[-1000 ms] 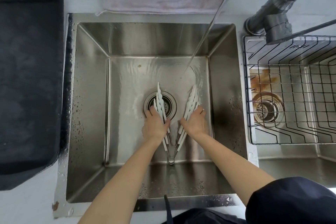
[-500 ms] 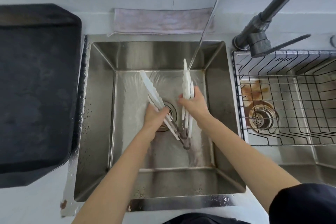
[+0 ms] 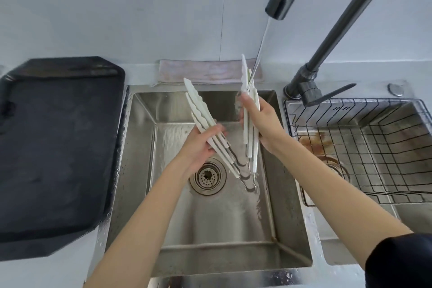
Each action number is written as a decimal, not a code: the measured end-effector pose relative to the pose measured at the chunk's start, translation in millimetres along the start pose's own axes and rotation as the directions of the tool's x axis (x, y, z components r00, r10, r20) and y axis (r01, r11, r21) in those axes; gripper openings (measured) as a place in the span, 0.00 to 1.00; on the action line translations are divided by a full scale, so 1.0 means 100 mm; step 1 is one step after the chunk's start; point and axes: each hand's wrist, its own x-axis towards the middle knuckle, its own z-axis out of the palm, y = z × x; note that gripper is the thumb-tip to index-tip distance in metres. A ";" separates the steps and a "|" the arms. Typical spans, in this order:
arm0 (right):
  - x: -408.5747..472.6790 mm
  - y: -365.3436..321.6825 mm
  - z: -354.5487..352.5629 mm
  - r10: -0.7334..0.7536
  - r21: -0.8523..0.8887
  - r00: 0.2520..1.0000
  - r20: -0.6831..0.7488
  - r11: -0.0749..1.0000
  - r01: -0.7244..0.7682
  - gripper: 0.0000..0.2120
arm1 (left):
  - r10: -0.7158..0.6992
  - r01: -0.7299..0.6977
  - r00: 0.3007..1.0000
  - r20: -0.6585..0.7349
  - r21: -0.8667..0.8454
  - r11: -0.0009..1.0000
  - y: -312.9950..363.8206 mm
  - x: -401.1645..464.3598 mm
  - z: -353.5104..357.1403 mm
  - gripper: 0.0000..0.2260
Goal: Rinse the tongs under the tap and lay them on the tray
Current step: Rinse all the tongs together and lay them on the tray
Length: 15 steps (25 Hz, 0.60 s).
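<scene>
Several white-tipped tongs (image 3: pixel 201 110) are held spread in a V over the steel sink (image 3: pixel 138 138), their metal hinges together low near the drain. My left hand (image 3: pixel 198 147) grips the left arms of the tongs. My right hand (image 3: pixel 261 121) grips the right arms, whose tips reach up into the thin water stream running from the dark tap (image 3: pixel 282 0). The black tray (image 3: pixel 56 142) lies on the counter left of the sink with nothing on it.
A folded pinkish cloth (image 3: pixel 205 72) lies behind the sink. On the right, a wire rack (image 3: pixel 364 147) sits in a second basin, below the tap's base and lever (image 3: pixel 313 91). The sink drain (image 3: pixel 207 176) shows below my left hand.
Both hands have lifted the tongs from the sink floor up toward the tap. The right arms' tips now meet the water stream. My head has tilted up.
</scene>
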 end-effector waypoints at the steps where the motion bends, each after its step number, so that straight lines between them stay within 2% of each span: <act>1: -0.01 -0.04 -0.03 -0.003 0.028 1.000 0.027 1.000 0.002 0.07 | 0.002 -0.002 1.000 0.015 0.000 1.000 0.02 -0.01 0.00 0.07; 3: -0.03 -0.06 -0.07 -0.017 0.077 0.996 0.090 0.997 0.010 0.04 | 0.004 -0.004 1.000 -0.005 -0.002 1.000 0.02 -0.03 -0.01 0.11; 7: -0.10 -0.02 -0.09 -0.049 0.103 0.982 0.181 0.994 0.030 0.09 | 0.013 -0.014 0.999 -0.045 -0.011 1.000 0.03 -0.06 -0.02 0.11; 12: -0.19 0.11 -0.08 -0.016 0.039 0.988 0.153 0.999 0.010 0.05 | -0.039 0.040 0.999 -0.008 0.051 0.998 -0.05 -0.12 -0.08 0.12; 15: -0.24 0.21 -0.08 0.023 0.018 0.997 0.072 1.000 -0.025 0.06 | -0.062 0.064 0.998 -0.014 0.133 0.989 -0.11 -0.16 -0.07 0.13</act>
